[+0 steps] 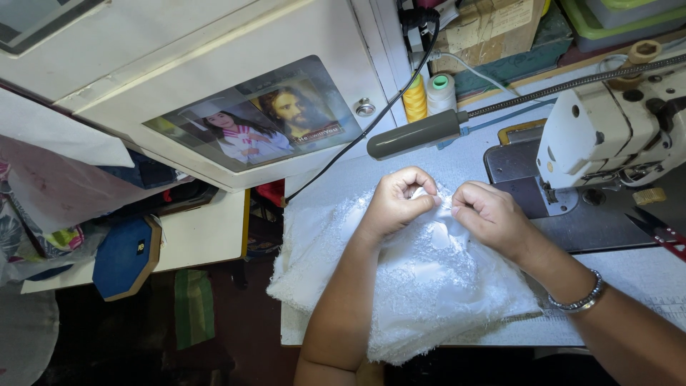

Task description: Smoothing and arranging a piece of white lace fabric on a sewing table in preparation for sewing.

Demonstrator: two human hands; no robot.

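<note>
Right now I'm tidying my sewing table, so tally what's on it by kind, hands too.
Thread spools: 2, yellow and pale
Sewing machines: 1
White lace fabric: 1
Scissors: 1
Hands pinching the fabric: 2, left, right
Total: 7

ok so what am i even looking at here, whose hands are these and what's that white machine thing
This is one picture from a camera worn on a person's head, looking down at their own two bare hands. The left hand and the right hand pinch a spot on a pile of white lacy fabric between the fingertips. The fabric lies on a pale work table. The white machine at the right is a sewing machine. Behind it stand a yellow thread spool and a white thread spool. Small red-handled snips lie at the right edge. The right wrist wears a silver bracelet.
</note>
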